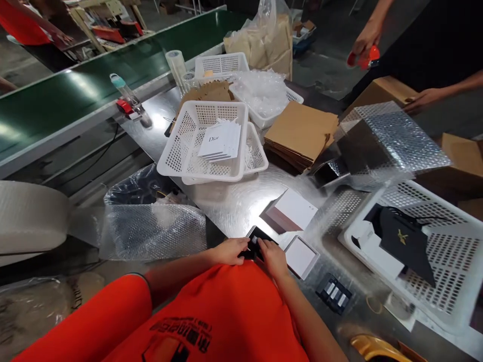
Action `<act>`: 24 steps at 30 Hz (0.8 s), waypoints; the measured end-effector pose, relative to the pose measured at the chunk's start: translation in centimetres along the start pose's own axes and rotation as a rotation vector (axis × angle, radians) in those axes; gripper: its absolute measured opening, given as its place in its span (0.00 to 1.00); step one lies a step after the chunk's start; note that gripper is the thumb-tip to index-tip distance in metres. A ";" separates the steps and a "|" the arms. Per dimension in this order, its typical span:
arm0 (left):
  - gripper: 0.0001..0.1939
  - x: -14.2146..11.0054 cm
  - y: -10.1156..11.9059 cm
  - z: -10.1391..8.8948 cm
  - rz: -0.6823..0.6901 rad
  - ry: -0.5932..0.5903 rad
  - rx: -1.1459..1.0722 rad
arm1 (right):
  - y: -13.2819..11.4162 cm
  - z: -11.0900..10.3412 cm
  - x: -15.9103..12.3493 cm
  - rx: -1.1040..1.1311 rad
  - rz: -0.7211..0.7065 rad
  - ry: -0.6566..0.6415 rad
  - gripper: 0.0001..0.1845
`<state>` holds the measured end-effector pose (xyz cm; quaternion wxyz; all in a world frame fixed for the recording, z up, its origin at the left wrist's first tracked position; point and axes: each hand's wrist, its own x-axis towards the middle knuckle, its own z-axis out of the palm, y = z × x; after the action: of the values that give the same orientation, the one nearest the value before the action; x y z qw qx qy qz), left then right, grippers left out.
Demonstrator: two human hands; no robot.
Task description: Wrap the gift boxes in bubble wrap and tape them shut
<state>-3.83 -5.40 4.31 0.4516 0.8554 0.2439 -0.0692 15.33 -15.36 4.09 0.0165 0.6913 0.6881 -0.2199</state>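
My left hand [232, 250] and my right hand [273, 257] are close together against my shirt at the table edge. Both grip a small black case-like piece [264, 233], its left and lower parts covered by my fingers; its exact kind cannot be made out. Just right of my right hand lies a shallow open box part [301, 256], white inside with a dark rim. Behind it rests a white box [296, 207] with a brownish side. Farther right, a black insert [334, 293] holds several small silvery pieces.
White baskets [175, 156] hold white Dior cards [220, 141]. Flattened cardboard [304, 129] is stacked behind. At right, another basket [458, 251] contains a black bag [407, 241]. Bubble wrap [151, 234] hangs left; a green conveyor [94, 80] runs beyond. A co-worker's hand [368, 37] grips a tape dispenser.
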 end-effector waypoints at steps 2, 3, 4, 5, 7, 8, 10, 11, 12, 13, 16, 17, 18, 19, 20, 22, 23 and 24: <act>0.23 0.0 0.0 0.1 -0.006 -0.011 -0.009 | 0.2 0.2 0.1 0.011 0.000 0.003 0.30; 0.25 0.1 0.0 0.1 -0.005 -0.013 -0.016 | 0.3 0.3 0.1 0.012 0.005 0.011 0.29; 0.27 0.1 -0.1 0.2 -0.004 -0.011 -0.023 | 0.3 0.5 0.1 0.010 0.009 0.024 0.29; 0.28 0.1 -0.1 0.2 -0.002 -0.009 -0.029 | 0.4 0.8 0.0 0.008 0.011 0.043 0.29; 0.30 0.1 -0.2 0.3 0.001 -0.003 -0.038 | 0.6 1.3 -0.1 0.020 -0.006 0.094 0.29; 0.30 0.1 -0.3 0.4 0.002 -0.002 -0.043 | 0.8 1.6 -0.3 0.035 -0.019 0.119 0.29; 0.30 0.0 -0.3 0.5 0.001 -0.002 -0.049 | 1.3 2.2 -0.6 0.066 -0.038 0.152 0.27; 0.29 0.0 -0.4 0.5 0.001 -0.004 -0.050 | 1.5 2.4 -0.8 0.080 -0.037 0.162 0.26; 0.27 0.0 -0.4 0.6 -0.001 -0.006 -0.049 | 1.8 2.6 -1.0 0.094 -0.029 0.171 0.25; 0.25 0.0 -0.4 0.6 -0.002 -0.008 -0.047 | 2.1 2.8 -1.2 0.111 -0.018 0.178 0.24; 0.18 -0.1 -0.5 0.7 0.002 -0.013 -0.042 | 2.9 3.0 -1.7 0.181 0.006 0.172 0.24; 0.17 -0.1 -0.6 0.7 0.008 -0.015 -0.040 | 3.1 3.0 -1.7 0.198 0.012 0.162 0.24; 0.17 -0.1 -0.7 0.7 0.015 -0.019 -0.036 | 3.2 3.0 -1.7 0.210 0.015 0.150 0.24; 0.17 -0.1 -0.7 0.7 0.022 -0.023 -0.030 | 3.4 2.9 -1.6 0.216 0.016 0.141 0.23; 0.16 -0.1 -0.8 0.7 0.028 -0.028 -0.023 | 3.5 2.9 -1.5 0.220 0.017 0.135 0.22; 0.15 -0.1 -1.0 0.8 0.035 -0.035 -0.013 | 3.5 2.8 -1.3 0.226 0.018 0.130 0.20; 0.14 -0.1 -1.0 0.8 0.034 -0.036 -0.013 | 3.5 2.7 -1.3 0.231 0.016 0.129 0.19; 0.15 -0.1 -1.0 0.8 0.032 -0.034 -0.016 | 3.5 2.6 -1.3 0.236 0.015 0.130 0.19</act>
<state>-4.31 -5.60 3.13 0.4634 0.8543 0.2232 -0.0745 18.01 -17.61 1.16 -0.1079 0.7063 0.6519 -0.2540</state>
